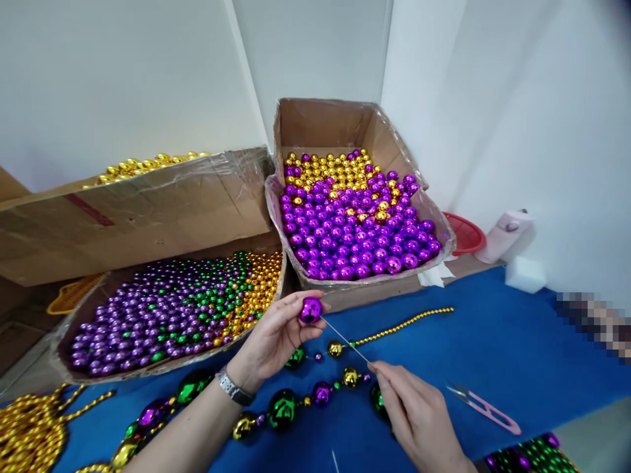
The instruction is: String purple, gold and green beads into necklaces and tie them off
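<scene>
A shiny purple bead (311,310) sits in the fingers of my left hand (279,335), which wears a metal-band watch. From that bead a thin, straight needle-like rod (348,341) runs down to my right hand (411,407), pinched between thumb and fingers. The rod's tip is hidden at the bead. Below my hands lies a strand of green, gold and purple beads, with a large green bead (282,408) and a gold bead (350,377). Part of another green bead shows beside my right fingers. A string of small gold beads (404,324) stretches behind.
Two cardboard boxes hold loose beads: purple and gold in the back one (328,292), small mixed ones at left (64,358). Pink-handled snips (488,408) lie on the blue cloth (547,368) at right. Gold bead strings (32,430) pile up at left. A red basket (463,233) stands behind.
</scene>
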